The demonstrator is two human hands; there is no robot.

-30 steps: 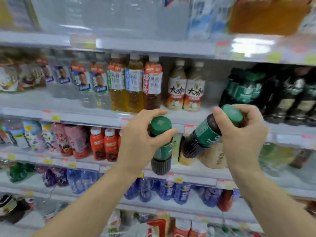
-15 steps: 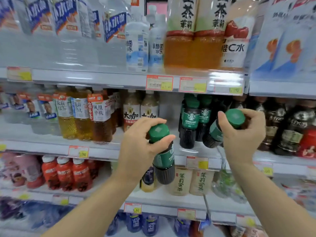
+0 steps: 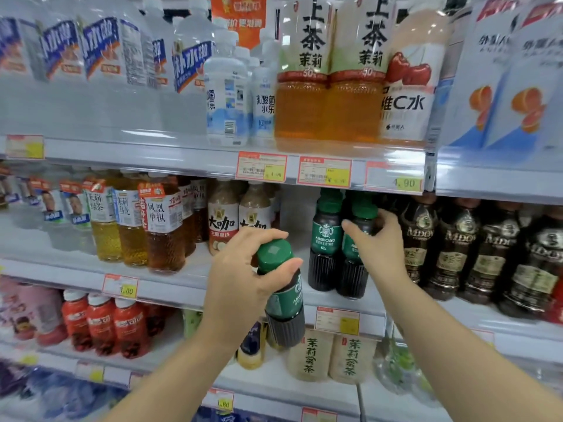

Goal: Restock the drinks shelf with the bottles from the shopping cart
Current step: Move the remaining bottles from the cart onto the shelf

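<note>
Your right hand (image 3: 379, 249) grips the first bottle (image 3: 352, 278), seemingly set on the shelf (image 3: 182, 292); left of it, your left hand (image 3: 240, 287) clasps the second bottle (image 3: 285, 303), not yet shelved

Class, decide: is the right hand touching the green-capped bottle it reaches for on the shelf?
Touching. The head view shows the right hand curling thumb and fingers round the bottle below its cap.

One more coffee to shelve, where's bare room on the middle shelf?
Bare gap between the latte bottles and the Americano bottle, beyond your left hand. Right of your right hand the dark bottles stand packed; tea bottles crowd the left.
</note>
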